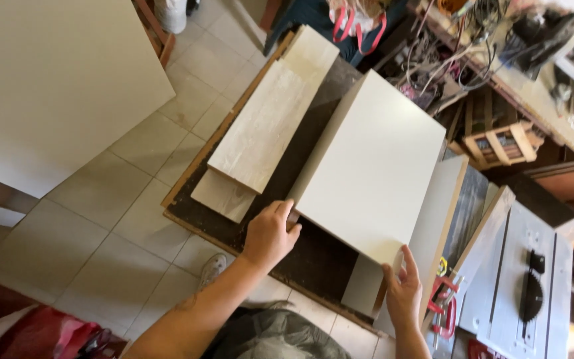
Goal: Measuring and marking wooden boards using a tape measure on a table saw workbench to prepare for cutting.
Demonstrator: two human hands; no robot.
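Both hands grip a white panel: left hand point(270, 234) curls around its near-left corner, right hand point(403, 287) pinches its near-right corner. Panel point(373, 166) lies flat on a dark workbench point(313, 259), long axis running away from the person. Two pale boards point(267, 126) lie just left; a table saw point(533, 292) stands right. Tiled floor point(121, 226) opens left.

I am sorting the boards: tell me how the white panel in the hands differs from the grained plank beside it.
The white panel is plain and smooth; the plank shows pale wood grain. The panel is wider, the plank narrower. The left hand and right hand grip the panel; the plank lies untouched. Both are flat rectangles.
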